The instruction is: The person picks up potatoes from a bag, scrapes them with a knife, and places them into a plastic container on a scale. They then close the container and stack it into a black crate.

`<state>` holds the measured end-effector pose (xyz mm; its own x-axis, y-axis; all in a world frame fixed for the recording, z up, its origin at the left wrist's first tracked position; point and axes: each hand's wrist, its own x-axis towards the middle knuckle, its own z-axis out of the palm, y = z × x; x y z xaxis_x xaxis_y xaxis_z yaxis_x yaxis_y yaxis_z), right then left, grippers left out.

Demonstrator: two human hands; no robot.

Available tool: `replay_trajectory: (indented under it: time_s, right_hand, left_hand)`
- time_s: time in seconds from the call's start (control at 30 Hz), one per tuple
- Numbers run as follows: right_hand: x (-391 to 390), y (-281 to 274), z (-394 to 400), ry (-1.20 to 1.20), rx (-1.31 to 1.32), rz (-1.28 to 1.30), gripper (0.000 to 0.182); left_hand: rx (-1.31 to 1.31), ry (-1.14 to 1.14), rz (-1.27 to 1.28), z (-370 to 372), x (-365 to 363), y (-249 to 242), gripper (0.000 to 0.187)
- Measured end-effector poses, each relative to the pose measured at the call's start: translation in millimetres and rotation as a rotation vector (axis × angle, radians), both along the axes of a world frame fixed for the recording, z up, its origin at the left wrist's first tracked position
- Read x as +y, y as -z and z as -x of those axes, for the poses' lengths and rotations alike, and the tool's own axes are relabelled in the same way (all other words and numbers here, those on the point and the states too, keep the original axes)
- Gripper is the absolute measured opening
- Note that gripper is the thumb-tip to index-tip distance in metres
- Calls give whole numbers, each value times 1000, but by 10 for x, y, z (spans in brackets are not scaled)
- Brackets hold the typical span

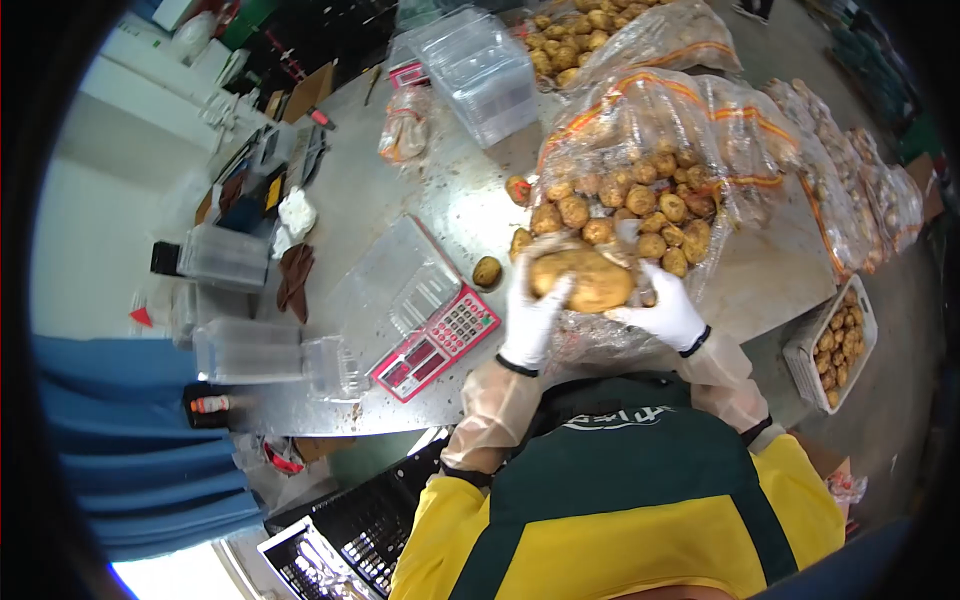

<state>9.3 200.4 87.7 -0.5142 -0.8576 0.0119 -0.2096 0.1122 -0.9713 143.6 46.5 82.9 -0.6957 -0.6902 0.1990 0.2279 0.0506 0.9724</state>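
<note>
My left hand (533, 317), in a white glove, is closed on the left side of a large potato (592, 279). On the potato's lower right edge lies my right hand (664, 308), gloved too, with its thumb against it. The potato is blurred and hangs in front of an open clear plastic bag (735, 180) with orange bands. Many smaller potatoes (652, 222) fill the bag's mouth. A single potato (487, 271) lies on the metal table (455, 190) left of my hands. Beside it stands a red and white scale (437, 342) with a transparent tray.
Stacked clear boxes (478, 75) stand at the table's back. More potatoes (575, 40) lie behind the bag. To the right, a white crate (831, 345) of potatoes sits below the tabletop. Clear containers (248, 350) and a brown cloth (295, 281) are at the left.
</note>
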Motion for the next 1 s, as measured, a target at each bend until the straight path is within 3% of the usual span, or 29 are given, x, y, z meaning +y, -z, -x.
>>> replay_trajectory:
  time_s: [0.03,0.13,0.17,0.2,0.23,0.33,0.43,0.6,0.73,0.77,0.87,0.9,1.0]
  right_hand:
    - [12,128,20,-21,198,-5,66]
    - [60,278,149,-39,-43,-250,66]
    - [142,617,261,124,140,-241,54]
    - [181,657,390,218,65,-325,44]
    - [272,1163,596,394,133,-242,39]
    - [521,1625,1022,783,282,-292,38]
    - [609,1777,1242,810,298,-470,55]
    - [335,1707,1484,825,51,-655,86]
    - [322,1778,1731,793,141,-696,85]
    - [394,2000,1836,778,289,-658,71]
    - [552,1415,1753,648,-413,-482,56]
    - [612,1150,1628,655,-635,-419,46]
    - [808,802,1475,352,-1020,-161,49]
  left_hand:
    - [-87,-122,-38,-83,-108,109,46]
    - [-187,-454,78,-428,-571,-53,37]
    - [-234,-516,136,-593,-809,-105,33]
    - [-330,-548,228,-782,-1072,-119,25]
    - [-427,-600,340,-967,-1297,-130,29]
    - [-870,-745,577,-1372,-1713,-201,39]
    - [-1372,-653,485,-1509,-1942,-84,49]
    - [-1326,-721,645,-1612,-2077,350,67]
    - [-1049,-650,708,-1605,-2012,509,74]
    - [-945,-612,716,-1611,-1998,546,77]
    - [-748,-615,852,-1529,-1770,625,81]
    - [-801,-604,881,-1513,-1700,654,78]
    - [-874,-549,970,-1429,-1568,662,74]
